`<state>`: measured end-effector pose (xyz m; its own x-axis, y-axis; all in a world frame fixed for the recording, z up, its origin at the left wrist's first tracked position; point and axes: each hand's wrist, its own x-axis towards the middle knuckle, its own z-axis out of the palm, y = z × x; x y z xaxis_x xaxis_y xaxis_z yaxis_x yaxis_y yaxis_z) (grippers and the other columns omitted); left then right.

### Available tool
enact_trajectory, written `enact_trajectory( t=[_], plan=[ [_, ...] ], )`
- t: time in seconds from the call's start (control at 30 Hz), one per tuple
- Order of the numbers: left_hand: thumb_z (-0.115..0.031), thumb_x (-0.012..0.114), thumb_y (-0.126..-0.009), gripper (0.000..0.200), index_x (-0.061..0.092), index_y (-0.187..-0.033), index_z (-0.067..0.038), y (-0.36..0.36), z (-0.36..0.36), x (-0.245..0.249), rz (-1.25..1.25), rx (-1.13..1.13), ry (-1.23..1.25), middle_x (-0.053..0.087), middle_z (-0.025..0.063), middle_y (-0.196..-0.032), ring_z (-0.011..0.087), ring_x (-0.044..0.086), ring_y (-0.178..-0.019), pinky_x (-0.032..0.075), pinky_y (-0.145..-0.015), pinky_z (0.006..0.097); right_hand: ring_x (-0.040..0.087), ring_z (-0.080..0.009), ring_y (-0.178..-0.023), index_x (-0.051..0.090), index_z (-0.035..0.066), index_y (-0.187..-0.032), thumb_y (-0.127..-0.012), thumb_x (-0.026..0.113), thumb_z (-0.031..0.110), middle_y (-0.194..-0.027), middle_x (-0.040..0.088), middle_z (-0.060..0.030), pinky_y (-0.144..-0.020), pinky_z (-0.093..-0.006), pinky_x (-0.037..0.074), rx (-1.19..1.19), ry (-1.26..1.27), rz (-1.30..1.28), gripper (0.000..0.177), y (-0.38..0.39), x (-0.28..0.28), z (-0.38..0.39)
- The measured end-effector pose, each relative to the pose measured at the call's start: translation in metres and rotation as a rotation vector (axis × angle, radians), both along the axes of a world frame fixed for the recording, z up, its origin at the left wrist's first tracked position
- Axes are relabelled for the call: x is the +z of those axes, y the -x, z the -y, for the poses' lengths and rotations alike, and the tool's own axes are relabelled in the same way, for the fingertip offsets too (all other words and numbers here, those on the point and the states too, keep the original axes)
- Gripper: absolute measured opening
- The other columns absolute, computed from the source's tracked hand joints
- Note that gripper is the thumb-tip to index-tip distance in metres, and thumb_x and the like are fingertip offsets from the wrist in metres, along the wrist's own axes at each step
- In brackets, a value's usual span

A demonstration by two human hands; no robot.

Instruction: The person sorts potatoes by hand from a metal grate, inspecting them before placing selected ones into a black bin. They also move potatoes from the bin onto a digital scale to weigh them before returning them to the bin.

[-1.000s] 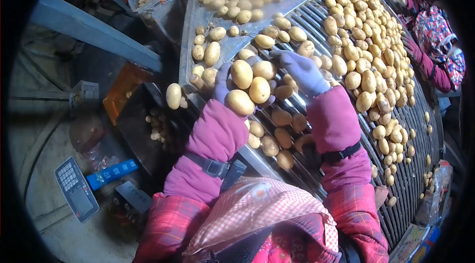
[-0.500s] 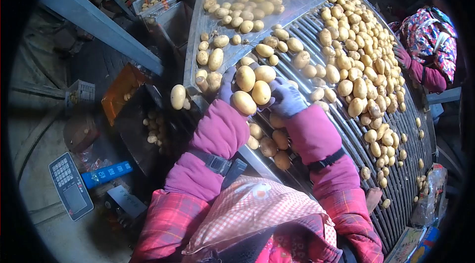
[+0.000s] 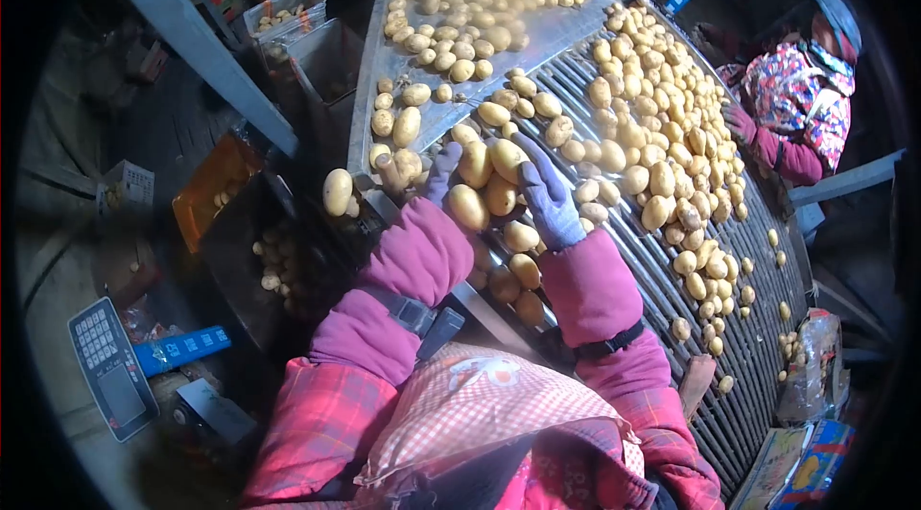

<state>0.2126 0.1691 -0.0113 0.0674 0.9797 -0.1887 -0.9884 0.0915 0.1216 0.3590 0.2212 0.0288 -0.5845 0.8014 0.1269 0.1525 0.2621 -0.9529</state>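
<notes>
- Four or so potatoes (image 3: 476,165) lay bunched between two gloved hands at the near-left corner of the rollers (image 3: 767,356), just below the metal sheet (image 3: 552,30).
- One clear change was in the right hand (image 3: 549,195). A second earlier it was stretched out over the rollers with fingers spread, apart from the bunch. Now it had drawn in and lay flat, fingers straight, touching the bunch's right side.
- Little had changed with the left hand (image 3: 441,174), which stayed on the bunch's left side, its fingertips showing above the sleeve. Potatoes covered most of it, so I could not tell how far its fingers were curled.
- With the gap between the hands closed, the bunch was penned on both sides rather than leaning on the left hand alone. By my judgement it was gathered and steady, no potato rolling loose from it.
- A lone potato (image 3: 337,191) sat at the table's left edge, just above the dark bin (image 3: 235,227). It was in the same spot as before and apart from both hands.
- The big pile (image 3: 662,126) farther along the rollers lay well apart from the right hand.
- A co-worker (image 3: 796,107) stood across the table, one sleeve reaching toward the pile's far edge.
</notes>
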Motion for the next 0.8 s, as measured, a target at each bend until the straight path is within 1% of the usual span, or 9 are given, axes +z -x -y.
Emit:
enact_trajectory(
  t=[0.07, 0.17, 0.23, 0.53, 0.57, 0.6, 0.63, 0.73, 0.8],
  plan=[
    [-0.044, 0.025, -0.1, 0.052, 0.033, -0.14, -0.012, -0.002, 0.018, -0.01, 0.34, -0.062, -0.465, 0.041, 0.0108, -0.138, 0.0215, 0.041, -0.128, 0.036, -0.107, 0.0418, 0.043, -0.0235, -0.129, 0.044, 0.006, -0.137, -0.096, 0.052, 0.025, -0.135, 0.05, -0.0138, -0.107, -0.0344, 0.032, -0.016, -0.062, 0.025, 0.045, 0.001, 0.005, 0.008],
    [-0.051, 0.025, -0.097, 0.057, 0.031, -0.142, -0.016, 0.014, 0.042, -0.005, -0.152, 0.016, -0.129, 0.037, 0.0086, -0.143, 0.0208, 0.033, -0.133, 0.025, -0.112, 0.0421, 0.039, -0.0242, -0.131, 0.037, 0.0, -0.139, -0.095, 0.054, 0.025, -0.138, 0.046, -0.0152, -0.109, -0.036, 0.029, 0.163, 0.005, -0.008, 0.054, 0.007, 0.018, 0.029],
    [-0.043, 0.041, -0.094, 0.054, 0.034, -0.138, -0.013, 0.029, 0.059, -0.028, 0.239, 0.014, -0.868, 0.042, 0.0106, -0.136, 0.022, 0.041, -0.127, 0.031, -0.11, 0.0386, 0.038, -0.0263, -0.132, 0.035, -0.004, -0.139, -0.093, 0.057, 0.025, -0.137, 0.045, -0.0174, -0.11, -0.0373, 0.028, 0.305, 0.009, -0.017, 0.059, 0.028, 0.02, 0.051],
    [-0.022, 0.057, -0.09, 0.027, 0.06, -0.11, -0.003, 0.156, 0.269, -0.006, -0.393, 0.522, 0.676, 0.062, 0.0102, -0.11, 0.0229, 0.061, -0.092, 0.05, -0.084, 0.0343, 0.051, -0.0329, -0.119, 0.05, 0.002, -0.129, -0.09, 0.058, 0.024, -0.127, 0.053, -0.0198, -0.101, -0.0389, 0.038, 0.777, -0.086, 0.131, 0.045, 0.107, 0.022, 0.108],
    [-0.021, 0.063, -0.087, 0.025, 0.062, -0.108, -0.007, 0.166, 0.283, -0.03, -0.569, 0.676, 0.86, 0.061, 0.0097, -0.109, 0.0226, 0.061, -0.092, 0.05, -0.085, 0.0355, 0.052, -0.0326, -0.118, 0.051, 0.002, -0.128, -0.09, 0.057, 0.024, -0.126, 0.054, -0.0197, -0.101, -0.0388, 0.039, 0.725, -0.046, 0.211, 0.045, 0.107, 0.029, 0.106],
    [-0.021, 0.068, -0.083, 0.027, 0.063, -0.107, -0.011, 0.194, 0.326, -0.098, -1.539, 0.624, 0.856, 0.061, 0.0088, -0.107, 0.021, 0.061, -0.092, 0.052, -0.08, 0.0346, 0.052, -0.0324, -0.117, 0.051, 0.001, -0.128, -0.09, 0.056, 0.023, -0.125, 0.054, -0.0195, -0.101, -0.0387, 0.039, 0.669, -0.011, 0.29, 0.044, 0.104, 0.035, 0.1],
    [-0.022, 0.068, -0.084, 0.037, 0.056, -0.118, -0.011, 0.201, 0.34, -0.119, -0.941, 0.714, 1.001, 0.062, 0.0092, -0.104, 0.0198, 0.061, -0.092, 0.051, -0.074, 0.0297, 0.053, -0.0295, -0.116, 0.052, 0.0, -0.127, -0.09, 0.056, 0.021, -0.124, 0.055, -0.0191, -0.099, -0.0362, 0.041, 0.637, -0.015, 0.24, 0.042, 0.098, 0.037, 0.09],
    [-0.028, 0.072, -0.082, 0.042, 0.055, -0.118, -0.014, 0.222, 0.404, -0.217, -1.324, 0.556, 0.873, 0.061, 0.0084, -0.1, 0.02, 0.06, -0.084, 0.05, -0.065, 0.0338, 0.057, -0.0224, -0.11, 0.054, -0.001, -0.125, -0.092, 0.055, 0.01, -0.117, 0.059, -0.0155, -0.095, -0.0314, 0.043, 0.215, -0.07, 0.214, 0.035, 0.05, 0.004, 0.055],
    [-0.033, 0.074, -0.079, 0.044, 0.056, -0.116, -0.017, 0.214, 0.338, -0.14, -0.651, 0.478, 0.877, 0.059, 0.0057, -0.094, 0.0173, 0.058, -0.074, 0.046, -0.056, 0.0325, 0.058, -0.0195, -0.107, 0.055, -0.002, -0.123, -0.094, 0.053, 0.011, -0.115, 0.061, -0.0135, -0.095, -0.0299, 0.043, -0.071, -0.012, 0.185, 0.032, 0.003, -0.024, 0.029]
  ],
)
